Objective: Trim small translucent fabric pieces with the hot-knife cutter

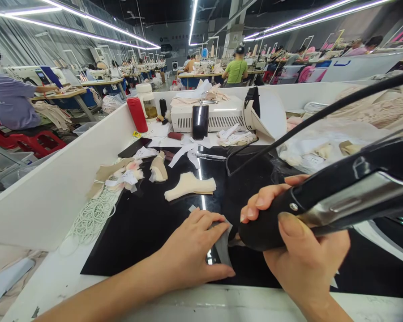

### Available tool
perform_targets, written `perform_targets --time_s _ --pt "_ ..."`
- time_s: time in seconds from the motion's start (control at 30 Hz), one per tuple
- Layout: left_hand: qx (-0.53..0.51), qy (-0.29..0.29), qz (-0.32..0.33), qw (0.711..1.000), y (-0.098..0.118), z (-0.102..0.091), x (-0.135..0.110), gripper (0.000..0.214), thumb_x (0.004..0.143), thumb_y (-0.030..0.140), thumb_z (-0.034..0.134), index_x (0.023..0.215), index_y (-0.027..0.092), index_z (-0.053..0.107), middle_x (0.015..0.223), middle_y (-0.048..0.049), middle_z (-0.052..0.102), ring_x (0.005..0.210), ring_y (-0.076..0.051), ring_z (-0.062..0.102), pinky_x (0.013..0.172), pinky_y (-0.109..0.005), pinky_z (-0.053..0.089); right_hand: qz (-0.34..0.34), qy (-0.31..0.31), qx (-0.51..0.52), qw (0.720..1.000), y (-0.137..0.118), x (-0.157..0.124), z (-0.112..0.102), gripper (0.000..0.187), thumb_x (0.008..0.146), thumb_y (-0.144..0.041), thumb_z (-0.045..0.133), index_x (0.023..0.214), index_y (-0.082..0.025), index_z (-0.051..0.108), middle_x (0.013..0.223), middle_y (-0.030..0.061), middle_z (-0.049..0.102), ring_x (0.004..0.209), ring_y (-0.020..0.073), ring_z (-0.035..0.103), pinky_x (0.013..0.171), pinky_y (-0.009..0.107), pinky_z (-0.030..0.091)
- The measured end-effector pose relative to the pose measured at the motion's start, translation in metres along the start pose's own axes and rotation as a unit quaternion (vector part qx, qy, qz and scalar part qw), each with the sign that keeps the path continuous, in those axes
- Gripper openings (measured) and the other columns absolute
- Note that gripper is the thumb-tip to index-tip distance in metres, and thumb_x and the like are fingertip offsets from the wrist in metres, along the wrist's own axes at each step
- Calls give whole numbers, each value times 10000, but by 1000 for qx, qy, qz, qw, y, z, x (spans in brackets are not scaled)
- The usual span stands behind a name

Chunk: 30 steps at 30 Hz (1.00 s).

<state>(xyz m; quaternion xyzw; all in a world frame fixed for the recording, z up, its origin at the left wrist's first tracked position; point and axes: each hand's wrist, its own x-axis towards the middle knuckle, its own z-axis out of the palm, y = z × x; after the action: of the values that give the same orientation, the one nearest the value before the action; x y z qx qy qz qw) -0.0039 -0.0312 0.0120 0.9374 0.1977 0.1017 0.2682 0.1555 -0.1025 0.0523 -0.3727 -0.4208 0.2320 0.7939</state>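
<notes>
Head view. Lower middle of frame: left hand (201,250) palm down on the black sheet (147,237), fingers slightly spread, thumb apart from them, a thin grey piece (224,243) lying under the fingertips and in the gap. Pressed flat rather than pinched, it seems.

Right of centre: right hand (298,250) wrapped round a black tool (356,192), thumb against its side, blunt end pointing at the left hand. Whether that end touches the sheet, cannot tell; its working face is hidden.

Mid-frame, just above the left hand: cream pads (190,185), stacked a bit unevenly. Left side: pale cord (92,212) in a tangled heap, scraps (121,174) above it. A pen (210,156) lies beyond the pads. Black cable (309,120) arcs in from upper right and bends down near the pads.

Risks, my judgement. The sheet looks glossy; light finger pressure could let the grey piece skate or crease. Tool end and left fingers are near each other; if the working face is hot or sharp, a slip would catch the fingertips. A tug on the cable could knock the pads or pen. Glare down the middle could hide the piece's edge, inviting misplacement.
</notes>
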Motion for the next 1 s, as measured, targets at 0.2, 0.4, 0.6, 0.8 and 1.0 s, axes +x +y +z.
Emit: perform_targets --time_s 0.2,0.4,0.6,0.8,1.0 --pt "6 -2 -1 1000 0 0 0 789 803 515 849 1463 202 551 1474 -122 555 1356 -319 512 1246 -554 302 19 7 16 1000 -16 -6 1 402 819 -397 853 1112 -268 610 775 -27 645 617 175 605 572 348 563" --pt "9 8 5 1000 -1 1 -1 782 801 523 850 1452 205 557 1460 -119 564 1336 -321 523 1221 -538 346 22 -2 15 1000 -18 -11 0 413 822 -410 850 1117 -266 598 778 -23 649 609 182 622 556 355 564" --pt "6 18 14 1000 -4 4 -1 782 803 534 845 1456 220 552 1453 -114 568 1337 -324 525 1216 -529 350 30 -2 8 1000 -17 -13 -1 370 848 -372 829 1127 -276 607 792 -22 639 631 179 616 565 347 573" --pt "4 18 17 1000 -5 5 0 780 806 522 846 1456 207 553 1456 -108 568 1347 -316 518 1221 -519 350 27 -3 11 1000 -16 -12 -1 378 845 -369 831 1138 -278 610 797 -19 643 639 179 600 573 344 568" --pt "8 21 18 1000 -5 6 0 786 799 528 850 1453 204 557 1458 -113 563 1352 -319 513 1228 -525 336 25 -14 2 1000 -15 -12 -1 326 886 -353 796 1142 -283 608 810 -23 638 658 170 604 587 329 564"
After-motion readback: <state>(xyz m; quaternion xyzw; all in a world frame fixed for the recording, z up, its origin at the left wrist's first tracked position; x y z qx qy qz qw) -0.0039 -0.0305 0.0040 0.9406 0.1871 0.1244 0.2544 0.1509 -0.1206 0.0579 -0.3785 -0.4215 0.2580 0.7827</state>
